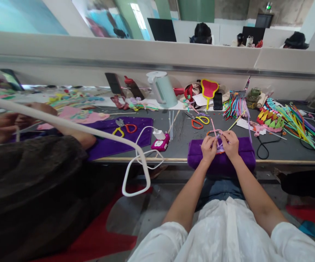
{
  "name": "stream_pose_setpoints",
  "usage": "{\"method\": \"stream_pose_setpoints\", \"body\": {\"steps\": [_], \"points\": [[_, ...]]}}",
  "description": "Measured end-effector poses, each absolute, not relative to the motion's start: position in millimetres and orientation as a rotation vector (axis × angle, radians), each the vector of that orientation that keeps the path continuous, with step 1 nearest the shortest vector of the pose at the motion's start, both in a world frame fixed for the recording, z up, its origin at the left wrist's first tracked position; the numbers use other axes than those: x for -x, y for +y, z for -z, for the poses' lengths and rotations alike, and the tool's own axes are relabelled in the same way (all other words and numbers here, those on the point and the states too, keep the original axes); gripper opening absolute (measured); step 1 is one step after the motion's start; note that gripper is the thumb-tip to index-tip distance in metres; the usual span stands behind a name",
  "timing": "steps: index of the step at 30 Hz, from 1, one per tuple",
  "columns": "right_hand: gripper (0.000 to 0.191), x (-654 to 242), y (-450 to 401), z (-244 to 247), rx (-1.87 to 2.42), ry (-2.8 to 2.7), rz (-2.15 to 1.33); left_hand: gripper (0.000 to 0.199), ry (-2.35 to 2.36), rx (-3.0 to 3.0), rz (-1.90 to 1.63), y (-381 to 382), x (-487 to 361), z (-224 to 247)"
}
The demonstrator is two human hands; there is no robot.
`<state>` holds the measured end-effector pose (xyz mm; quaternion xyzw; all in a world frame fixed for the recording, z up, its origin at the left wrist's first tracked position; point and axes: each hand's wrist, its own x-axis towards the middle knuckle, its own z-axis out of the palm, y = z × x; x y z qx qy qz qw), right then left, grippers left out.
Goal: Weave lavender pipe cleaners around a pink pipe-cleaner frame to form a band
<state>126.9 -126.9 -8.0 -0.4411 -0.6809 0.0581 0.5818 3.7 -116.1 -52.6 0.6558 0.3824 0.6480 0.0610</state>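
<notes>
My left hand [209,148] and my right hand [230,145] are close together over a folded purple cloth [246,152] at the table's front edge. Both are closed in a pinch on pink and lavender pipe cleaners [213,126], which cross and bend between the fingers. One pink end sticks up above the left hand. My fingers partly cover the piece, so its full shape is hidden. Just beyond it lie scissors [197,123] with red and yellow handles.
Bundles of pipe cleaners [235,105] and a phone [217,101] lie behind my hands. A pale green kettle [164,89] stands further left. A white bent tube [99,131] crosses in front of a co-worker's arm [74,133]. A pink power strip [161,143] is nearby.
</notes>
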Motion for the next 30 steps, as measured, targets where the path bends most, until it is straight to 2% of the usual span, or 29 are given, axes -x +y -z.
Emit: {"method": "stream_pose_setpoints", "body": {"steps": [6, 17, 24, 30], "points": [[0.025, -120.2, -132.3, -3.6, 0.982, -1.590, -0.345, 0.022, 1.149, -1.978, -1.921, -117.3, -4.4, 50.5], [0.017, -116.5, -138.8, -10.0, 0.988, -1.593, -0.351, 0.024, 1.138, -1.962, -1.891, -121.1, -4.9, 45.6], [0.024, -115.3, -137.2, -12.0, 1.043, -1.330, -0.501, 0.025, 1.144, -1.955, -1.879, -120.3, -4.6, 46.8], [0.023, -118.1, -136.2, -8.2, 0.999, -1.391, -0.574, 0.025, 1.128, -1.944, -1.881, -119.7, -4.7, 47.4]]}}
